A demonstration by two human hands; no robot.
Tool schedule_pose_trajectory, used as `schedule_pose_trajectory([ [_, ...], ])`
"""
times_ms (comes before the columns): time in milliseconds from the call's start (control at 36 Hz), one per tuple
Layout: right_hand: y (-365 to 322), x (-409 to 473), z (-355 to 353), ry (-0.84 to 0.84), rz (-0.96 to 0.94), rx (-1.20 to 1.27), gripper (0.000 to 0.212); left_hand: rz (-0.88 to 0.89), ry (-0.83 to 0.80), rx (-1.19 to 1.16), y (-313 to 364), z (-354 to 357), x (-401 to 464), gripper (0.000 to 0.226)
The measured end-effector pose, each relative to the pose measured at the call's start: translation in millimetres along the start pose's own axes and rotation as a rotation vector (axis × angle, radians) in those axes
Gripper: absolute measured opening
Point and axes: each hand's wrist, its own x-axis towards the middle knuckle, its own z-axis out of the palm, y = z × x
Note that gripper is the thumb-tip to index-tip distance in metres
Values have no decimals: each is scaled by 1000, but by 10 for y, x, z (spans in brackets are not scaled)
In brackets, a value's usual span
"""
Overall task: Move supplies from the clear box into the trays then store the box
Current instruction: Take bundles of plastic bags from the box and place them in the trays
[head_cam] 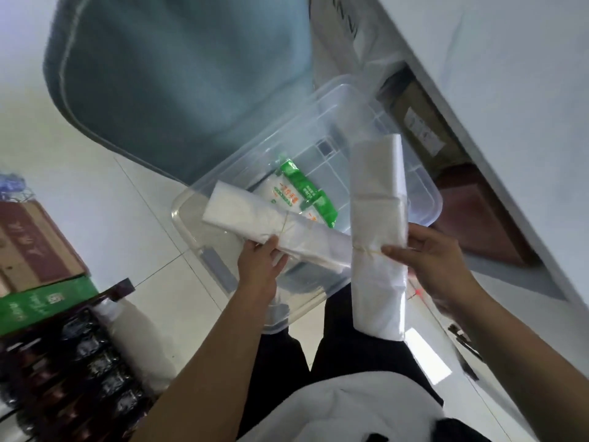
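Head view, looking steeply down. The clear box (318,148) sits on the white tiled floor (140,199), directly ahead of the person's dark trouser legs (334,352); its near rim runs just in front of the knees. Left hand (259,266) is raised over the box's near-left corner, fingers (282,263) clamped on a white bundle of folded plastic bags (255,218), bound by a thin rubber band at the grip point. This left bundle lies slanted, its far end over the box's left edge. Right hand (436,266) is over the box's near-right corner, fingers (395,252) closed on a second white bundle (377,199), also rubber-banded where held. This one stands roughly upright in frame, its upper end over the box interior and its lower end hanging down past the near rim in front of the right leg. The inner ends of the two bundles overlap or touch near the box's near edge; cannot tell which. Inside the box, on its floor toward the left side, lies a green-and-white packet (302,193), partly hidden by the left bundle. A grey-blue lid (165,78) lies on the floor beyond the box's far-left side. Cardboard cartons (35,244) stand at far left. A white cabinet (497,100) runs along the right.
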Motion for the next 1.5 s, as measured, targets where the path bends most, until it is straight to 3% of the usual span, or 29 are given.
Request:
schedule_pose_trajectory([
  [167, -177, -675, 70, 51, -101, 172, 34, 221, -140, 108, 253, -248, -481, 21],
  [250, -202, -1028, 152, 91, -127, 262, 41, 332, -254, 199, 447, -416, -771, 22],
  [361, -137, -1490, 255, 136, -163, 361, 31, 415, -388, 274, 615, -646, -1089, 29],
  [556, 210, -2194, 296, 285, -191, 449, 26, 376, -635, 301, 628, -705, -1443, 30],
  [667, 436, -2568, 171, 391, -205, 521, 27, 344, -733, 334, 536, -535, -1623, 20],
  [833, 564, -3026, -186, 561, -276, 601, 25, 311, -851, 412, 353, -174, -2005, 22],
  [972, 563, -3094, -541, 612, -336, 697, 27, 355, -854, 469, 172, 97, -2279, 23],
  [1056, 526, -3023, -817, 634, -368, 725, 54, 375, -841, 510, 35, 306, -2370, 26],
  [1167, 511, -2914, -1310, 599, -381, 778, 23, 380, -821, 563, -235, 717, -2524, 30],
  [1306, 587, -2915, -2069, 554, -411, 806, 23, 357, -823, 612, -667, 1399, -2800, 31],
  [1500, 852, -2988, -3070, 528, -439, 840, 15, 399, -798, 740, -1214, 2470, -2984, 10],
])
